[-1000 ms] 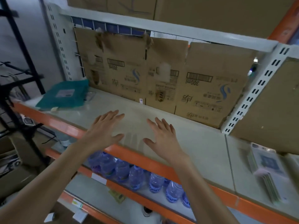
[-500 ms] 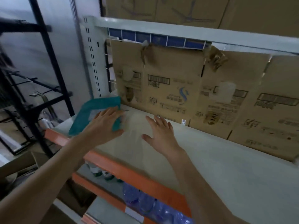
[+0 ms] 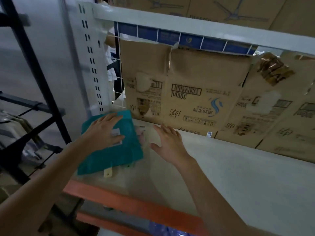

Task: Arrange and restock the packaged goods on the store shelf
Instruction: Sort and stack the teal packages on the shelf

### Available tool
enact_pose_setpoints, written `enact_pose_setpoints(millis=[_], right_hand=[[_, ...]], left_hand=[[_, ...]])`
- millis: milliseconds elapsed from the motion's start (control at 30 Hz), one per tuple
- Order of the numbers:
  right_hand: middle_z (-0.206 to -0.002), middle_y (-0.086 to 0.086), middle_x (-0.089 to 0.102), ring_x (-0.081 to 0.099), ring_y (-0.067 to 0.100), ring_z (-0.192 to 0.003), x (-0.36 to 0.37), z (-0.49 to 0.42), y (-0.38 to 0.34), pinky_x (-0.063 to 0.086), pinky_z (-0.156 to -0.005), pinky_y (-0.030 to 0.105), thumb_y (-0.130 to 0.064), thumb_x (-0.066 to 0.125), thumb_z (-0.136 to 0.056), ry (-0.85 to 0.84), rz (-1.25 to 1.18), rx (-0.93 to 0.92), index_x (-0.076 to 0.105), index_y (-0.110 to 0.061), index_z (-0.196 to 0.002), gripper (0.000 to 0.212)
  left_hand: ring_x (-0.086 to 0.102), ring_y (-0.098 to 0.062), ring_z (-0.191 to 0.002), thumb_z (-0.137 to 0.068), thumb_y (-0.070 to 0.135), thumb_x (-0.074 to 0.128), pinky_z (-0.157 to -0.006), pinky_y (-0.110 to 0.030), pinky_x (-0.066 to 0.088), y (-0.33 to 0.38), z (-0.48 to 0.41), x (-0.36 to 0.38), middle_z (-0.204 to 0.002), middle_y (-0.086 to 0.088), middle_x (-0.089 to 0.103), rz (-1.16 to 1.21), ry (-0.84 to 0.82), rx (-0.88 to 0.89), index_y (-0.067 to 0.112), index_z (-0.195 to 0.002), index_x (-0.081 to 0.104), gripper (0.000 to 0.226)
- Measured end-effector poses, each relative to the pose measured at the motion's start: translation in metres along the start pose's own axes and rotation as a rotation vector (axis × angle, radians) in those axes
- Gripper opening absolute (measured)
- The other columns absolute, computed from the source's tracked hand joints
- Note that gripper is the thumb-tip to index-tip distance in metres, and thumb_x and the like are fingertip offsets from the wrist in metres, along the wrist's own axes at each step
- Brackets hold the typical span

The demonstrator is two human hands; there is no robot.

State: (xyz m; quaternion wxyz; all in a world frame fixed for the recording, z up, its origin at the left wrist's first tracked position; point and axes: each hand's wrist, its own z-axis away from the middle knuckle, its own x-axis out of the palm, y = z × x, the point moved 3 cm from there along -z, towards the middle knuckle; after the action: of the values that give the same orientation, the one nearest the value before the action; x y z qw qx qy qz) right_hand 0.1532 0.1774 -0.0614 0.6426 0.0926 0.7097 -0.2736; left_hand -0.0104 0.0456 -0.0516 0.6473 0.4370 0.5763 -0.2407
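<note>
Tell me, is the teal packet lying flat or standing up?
Lying flat. The teal packet rests face-up on the shelf, with the left hand spread on top.

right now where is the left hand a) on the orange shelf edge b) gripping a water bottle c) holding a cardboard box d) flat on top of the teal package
d: the left hand lies palm down, fingers spread, on the teal package at the left end of the shelf, while the right hand hovers open beside it.
</note>
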Motion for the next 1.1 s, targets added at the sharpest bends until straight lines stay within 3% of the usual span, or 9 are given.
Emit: enact_pose_setpoints(millis=[167,300,467,533,633,833,933,1000,1100], right_hand=[[-0.139,0.008,0.045,0.04,0.026,-0.127,0.023,-0.008,-0.029,0.032,-0.103,0.036,-0.041,0.05,-0.092,-0.028,-0.073,0.169,0.038,-0.018,-0.14,0.055],[-0.12,0.007,0.059,0.055,0.023,-0.109,0.048,-0.02,-0.051,0.045,-0.087,0.032,-0.046,0.054,-0.089,-0.092,-0.142,0.343,0.052,-0.016,-0.126,0.048],[-0.115,0.002,0.059,0.057,0.021,-0.107,0.06,-0.033,-0.055,0.044,-0.079,0.03,-0.056,0.063,-0.078,-0.134,-0.269,0.599,0.053,-0.015,-0.117,0.058],[-0.092,0.0,0.061,0.059,0.019,-0.089,0.062,-0.037,-0.054,0.042,-0.065,0.025,-0.059,0.066,-0.074,-0.137,-0.36,0.623,0.058,-0.016,-0.092,0.047],[-0.064,-0.005,0.048,0.049,0.01,-0.061,0.063,-0.041,-0.061,0.031,-0.05,0.022,-0.05,0.07,-0.074,-0.117,-0.52,0.653,0.045,-0.02,-0.062,0.041],[-0.088,0.005,0.057,0.054,0.02,-0.083,0.064,-0.044,-0.071,0.042,-0.068,0.029,-0.027,0.074,-0.076,-0.029,-0.698,0.674,0.05,-0.014,-0.071,0.028],[-0.09,0.006,0.056,0.054,0.018,-0.08,0.056,-0.041,-0.074,0.045,-0.07,0.033,-0.022,0.073,-0.077,0.024,-0.697,0.669,0.056,-0.008,-0.081,0.022],[-0.093,0.007,0.057,0.056,0.021,-0.086,0.047,-0.038,-0.074,0.047,-0.081,0.041,-0.018,0.075,-0.075,0.084,-0.714,0.659,0.06,0.003,-0.1,0.036],[-0.113,0.008,0.062,0.059,0.023,-0.102,0.029,-0.031,-0.072,0.048,-0.093,0.042,-0.016,0.078,-0.071,0.154,-0.767,0.627,0.061,-0.004,-0.111,0.045]], left_hand=[[0.022,-0.024,-0.137,-0.068,0.07,0.04,-0.112,-0.038,0.016,-0.043,-0.018,-0.008,-0.153,-0.001,0.018,0.033,-0.144,0.074,0.02,-0.147,0.02,0.096],[0.015,-0.022,-0.141,-0.088,0.046,0.054,-0.115,-0.04,0.016,-0.077,-0.026,0.004,-0.156,-0.003,0.012,-0.009,-0.209,0.108,0.02,-0.148,0.015,0.077],[0.012,-0.021,-0.142,-0.09,0.04,0.054,-0.116,-0.041,0.014,-0.095,-0.026,0.004,-0.156,-0.003,0.011,0.018,-0.238,0.165,0.02,-0.148,0.013,0.074],[0.012,-0.02,-0.142,-0.09,0.04,0.053,-0.116,-0.04,0.014,-0.1,-0.027,0.003,-0.156,-0.002,0.011,0.023,-0.232,0.185,0.02,-0.148,0.013,0.073],[0.015,-0.02,-0.142,-0.09,0.04,0.054,-0.116,-0.04,0.015,-0.104,-0.026,0.001,-0.156,-0.002,0.012,0.039,-0.213,0.212,0.02,-0.148,0.014,0.073],[0.018,-0.019,-0.141,-0.089,0.039,0.055,-0.114,-0.04,0.017,-0.107,-0.021,-0.001,-0.155,-0.002,0.015,0.066,-0.181,0.229,0.02,-0.147,0.017,0.072],[0.022,-0.021,-0.139,-0.089,0.04,0.055,-0.114,-0.04,0.02,-0.106,-0.019,-0.004,-0.154,-0.002,0.019,0.093,-0.127,0.252,0.02,-0.147,0.018,0.072],[0.023,-0.021,-0.139,-0.089,0.041,0.054,-0.113,-0.04,0.02,-0.103,-0.016,-0.007,-0.153,0.0,0.02,0.104,-0.081,0.265,0.02,-0.147,0.018,0.071],[0.022,-0.022,-0.139,-0.089,0.044,0.052,-0.114,-0.041,0.021,-0.098,-0.016,-0.009,-0.154,-0.001,0.018,0.102,-0.036,0.269,0.021,-0.147,0.017,0.072]])
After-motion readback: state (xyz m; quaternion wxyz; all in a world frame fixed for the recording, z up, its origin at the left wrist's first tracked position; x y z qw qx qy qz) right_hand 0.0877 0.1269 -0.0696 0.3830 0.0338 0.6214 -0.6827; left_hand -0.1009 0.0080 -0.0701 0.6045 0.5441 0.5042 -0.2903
